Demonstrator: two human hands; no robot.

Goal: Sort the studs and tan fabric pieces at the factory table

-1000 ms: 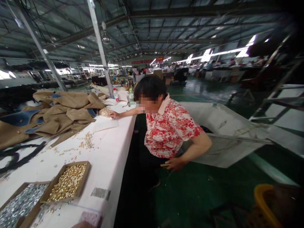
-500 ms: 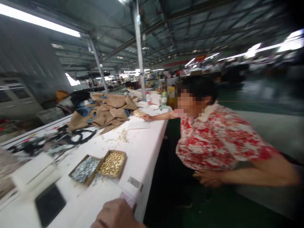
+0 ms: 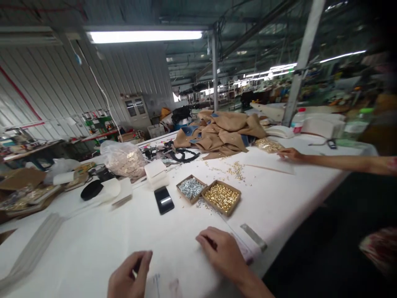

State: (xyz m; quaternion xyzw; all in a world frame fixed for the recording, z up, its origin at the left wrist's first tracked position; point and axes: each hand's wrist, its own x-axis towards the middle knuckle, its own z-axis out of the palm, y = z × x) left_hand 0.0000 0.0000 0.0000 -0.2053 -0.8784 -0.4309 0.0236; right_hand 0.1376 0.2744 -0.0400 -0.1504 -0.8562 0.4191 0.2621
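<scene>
My left hand point(image 3: 130, 275) is at the lower edge of the view, over the white table point(image 3: 136, 236). Its thumb and fingers are curled together with nothing seen in them. To its right is my right hand point(image 3: 223, 250), loosely closed, the thumb against the index finger; nothing shows in it either. Beyond the hands stand two shallow cardboard boxes side by side: one of small silver metal pieces point(image 3: 190, 187), one of small gold ones point(image 3: 221, 196). A black phone point(image 3: 164, 200) lies left of the boxes, and a flat metal strip point(image 3: 253, 236) lies right of my right hand.
Another person's hand point(image 3: 290, 155) touches the table by a clear bag of gold pieces point(image 3: 268, 145). Loose gold pieces point(image 3: 236, 170) lie scattered. Behind are brown garments point(image 3: 221, 132), a filled plastic bag point(image 3: 124, 159), a black tape roll point(image 3: 92, 190) and bottles point(image 3: 298, 120).
My view has swung left, so the co-worker is mostly out of frame. Both my hands now show over the table; before, only one hand showed at the bottom edge.
</scene>
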